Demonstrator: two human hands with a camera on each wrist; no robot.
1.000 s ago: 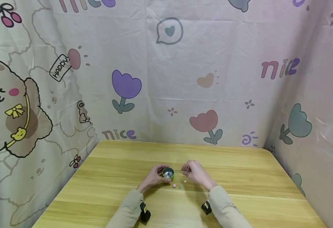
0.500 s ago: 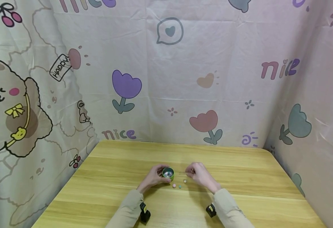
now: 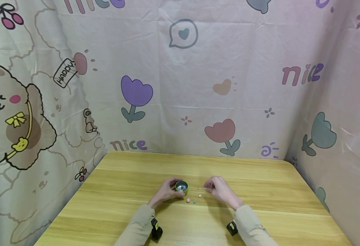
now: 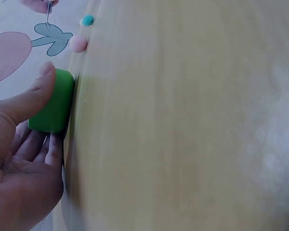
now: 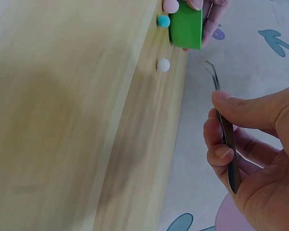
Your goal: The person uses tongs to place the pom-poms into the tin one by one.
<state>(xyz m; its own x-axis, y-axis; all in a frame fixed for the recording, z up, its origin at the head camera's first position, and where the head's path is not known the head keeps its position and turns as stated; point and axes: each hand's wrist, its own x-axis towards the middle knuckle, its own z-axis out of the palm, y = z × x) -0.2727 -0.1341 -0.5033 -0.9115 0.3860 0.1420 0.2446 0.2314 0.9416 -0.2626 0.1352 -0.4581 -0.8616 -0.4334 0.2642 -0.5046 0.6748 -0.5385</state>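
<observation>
A small green cup (image 4: 60,103) with a shiny silvery inside stands on the table, and my left hand (image 3: 166,190) holds it from its left side, thumb in front and fingers behind. My right hand (image 3: 220,188) pinches bent-tip tweezers (image 5: 226,129) between thumb and fingers, to the right of the cup. The tweezer tips are slightly apart, with nothing visible between them. Three little balls lie on the table near the cup: a pink ball (image 3: 188,200), a teal ball (image 3: 194,201) and a white ball (image 5: 163,65), the white one closest to the tweezers. The cup's contents are too small to tell.
The wooden table (image 3: 130,167) runs back to a printed cloth (image 3: 180,85) that hangs behind it and on both sides. Each sleeve carries a black wrist camera, the left camera (image 3: 156,232) and the right camera (image 3: 232,228).
My right hand has drawn back to the right and slightly nearer, taking the tweezers away from the cup. The left hand, the cup and the balls have stayed in place.
</observation>
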